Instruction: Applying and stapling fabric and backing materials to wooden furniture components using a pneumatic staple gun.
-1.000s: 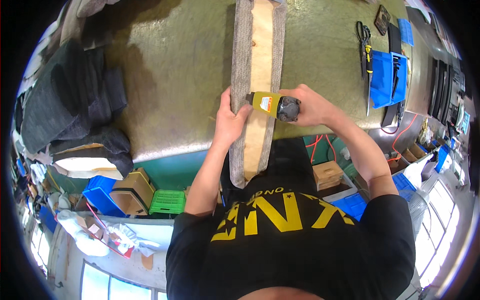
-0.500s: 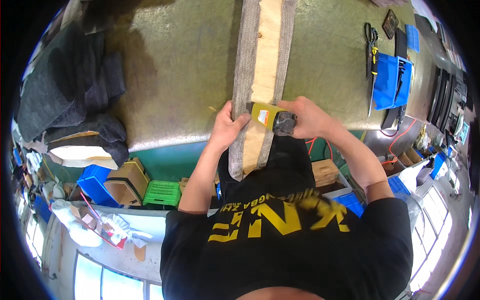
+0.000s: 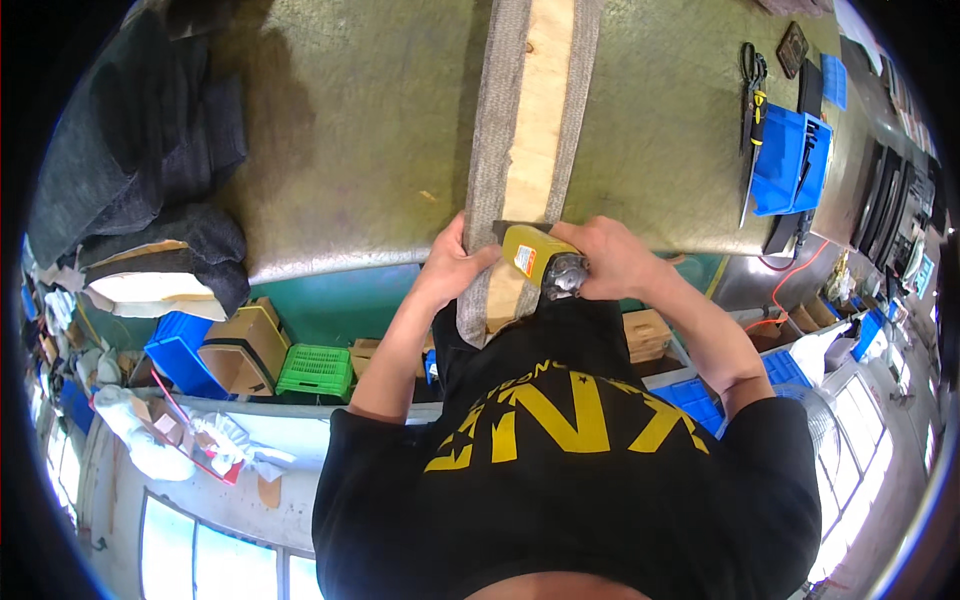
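Note:
A long wooden board, its long edges wrapped in grey woven fabric, runs away from me across the table. Its near end overhangs the table edge at my lap. With my left hand I grip the fabric-covered left edge, thumb on top; the fingers beneath are hidden. My right hand is wrapped round a yellow staple gun with a dark end cap. The tool lies across the board, its dark nose near the left thumb. Its handle is mostly covered by my right hand.
Dark grey fabric is heaped on the table at left. At right are a blue bin, scissors and a phone-like dark object. Below the table edge stand a green crate and cardboard boxes.
Both hands and the staple gun have shifted a little nearer me, toward the board's near end. My left hand still grips the edge, and the right still holds the tool.

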Motion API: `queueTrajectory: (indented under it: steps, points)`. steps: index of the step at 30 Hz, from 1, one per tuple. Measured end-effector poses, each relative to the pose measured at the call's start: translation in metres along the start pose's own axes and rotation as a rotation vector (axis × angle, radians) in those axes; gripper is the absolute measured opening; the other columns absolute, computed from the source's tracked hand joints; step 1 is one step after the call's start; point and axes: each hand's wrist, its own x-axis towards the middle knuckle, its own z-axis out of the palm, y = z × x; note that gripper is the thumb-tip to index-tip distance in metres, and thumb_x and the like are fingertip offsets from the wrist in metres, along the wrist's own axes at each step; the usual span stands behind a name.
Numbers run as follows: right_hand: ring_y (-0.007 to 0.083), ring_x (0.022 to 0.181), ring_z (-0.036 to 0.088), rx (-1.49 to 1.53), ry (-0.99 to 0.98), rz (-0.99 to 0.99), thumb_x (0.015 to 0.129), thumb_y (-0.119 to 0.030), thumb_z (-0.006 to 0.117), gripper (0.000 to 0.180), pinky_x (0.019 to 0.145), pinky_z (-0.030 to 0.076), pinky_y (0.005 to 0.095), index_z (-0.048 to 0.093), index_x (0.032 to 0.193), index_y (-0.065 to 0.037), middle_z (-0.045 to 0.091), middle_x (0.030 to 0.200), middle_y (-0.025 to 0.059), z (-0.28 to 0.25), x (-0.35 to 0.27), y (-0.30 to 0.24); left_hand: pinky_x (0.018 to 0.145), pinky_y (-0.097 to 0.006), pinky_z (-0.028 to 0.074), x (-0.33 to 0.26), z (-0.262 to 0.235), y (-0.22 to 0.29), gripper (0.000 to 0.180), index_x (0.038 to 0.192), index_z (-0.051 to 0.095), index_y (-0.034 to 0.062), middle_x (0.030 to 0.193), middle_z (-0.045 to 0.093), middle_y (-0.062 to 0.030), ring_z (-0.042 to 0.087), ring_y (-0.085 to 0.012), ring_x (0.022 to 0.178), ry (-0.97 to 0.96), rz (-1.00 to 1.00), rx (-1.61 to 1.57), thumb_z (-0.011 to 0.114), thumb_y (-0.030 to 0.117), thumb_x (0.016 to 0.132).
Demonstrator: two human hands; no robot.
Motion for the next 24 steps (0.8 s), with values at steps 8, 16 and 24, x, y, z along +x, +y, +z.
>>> queueTrajectory:
  steps: [8, 16, 24]
  points:
    - [0.0447, 0.077, 0.064, -0.036, 0.004, 0.000, 0.066, -0.016, 0.072, 0.032, 0.069, 0.051, 0.0538, 0.059, 0.093, -0.005, 0.064, 0.074, 0.0216, 0.010, -0.008, -0.006, 0.101, -0.031, 0.047, -0.011, -0.015, -0.001, 0.062, 0.144, 0.041, 0.0028, 0.130, 0.061, -0.0076, 0.057, -0.0146, 0.115, -0.132, 0.011, -0.063, 0.069, 0.001, 0.088]
    - [0.0430, 0.080, 0.066, -0.052, -0.135, 0.027, 0.067, -0.020, 0.073, 0.037, 0.071, 0.052, 0.0530, 0.058, 0.098, -0.005, 0.066, 0.077, 0.0212, 0.032, -0.012, -0.020, 0.102, -0.033, 0.046, -0.018, -0.012, -0.021, 0.062, 0.143, 0.039, 0.0026, 0.129, 0.060, -0.0088, 0.056, -0.0157, 0.116, -0.055, 0.051, 0.172, 0.068, 0.000, 0.089]
    - [0.0435, 0.081, 0.065, -0.073, -0.129, 0.038, 0.068, -0.018, 0.071, 0.036, 0.071, 0.051, 0.0522, 0.056, 0.098, -0.006, 0.065, 0.078, 0.0213, 0.054, -0.022, -0.021, 0.104, -0.033, 0.045, -0.034, -0.025, -0.040, 0.071, 0.143, 0.039, 0.0027, 0.127, 0.061, -0.0093, 0.056, -0.0174, 0.116, -0.186, -0.137, -0.058, 0.074, 0.002, 0.081]
